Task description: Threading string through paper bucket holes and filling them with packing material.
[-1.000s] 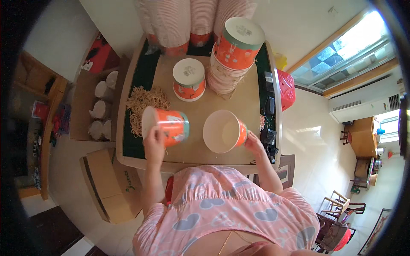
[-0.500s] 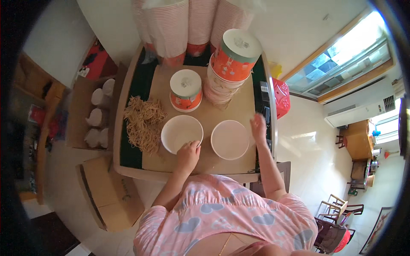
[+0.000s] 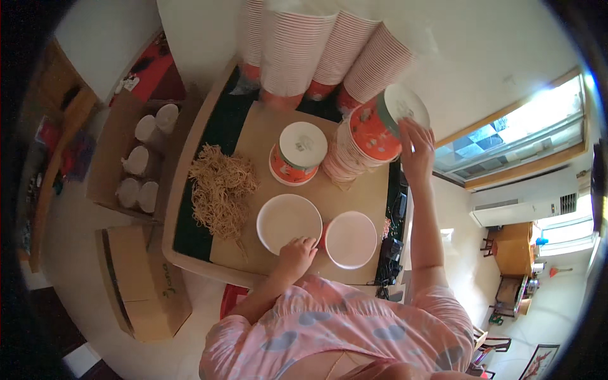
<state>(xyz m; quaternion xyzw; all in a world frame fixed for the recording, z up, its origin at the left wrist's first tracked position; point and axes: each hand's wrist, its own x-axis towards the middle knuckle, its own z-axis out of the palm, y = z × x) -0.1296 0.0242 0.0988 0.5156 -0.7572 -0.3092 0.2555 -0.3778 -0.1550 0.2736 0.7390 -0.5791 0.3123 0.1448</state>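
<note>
My left hand [image 3: 296, 258] grips the near right rim of an upright white paper bucket [image 3: 283, 221], with its fingertips over the edge. Just right of it stands a second upright paper bucket [image 3: 350, 240], its inside pale and bare. My right hand [image 3: 417, 144] is reached out to an upside-down orange paper bucket [image 3: 373, 132] with a green band, fingers curled on the right side of its base. That bucket sits on a leaning stack of pale rings or rims [image 3: 348, 158]. Left of the stack is another upside-down orange bucket [image 3: 291, 166].
Tan shredded paper [image 3: 221, 193] lies in a heap on the table's left side. Tall wrapped bucket stacks [image 3: 296, 54] line the back. A carton [image 3: 111, 161] holding white rolls and a closed carton [image 3: 145, 285] stand left. Small black devices [image 3: 392, 248] lie along the right edge.
My right hand has moved up and away from beside the right bucket onto the upside-down bucket atop the stack. My left hand stays on its bucket's rim. The view has shifted and tilted.
</note>
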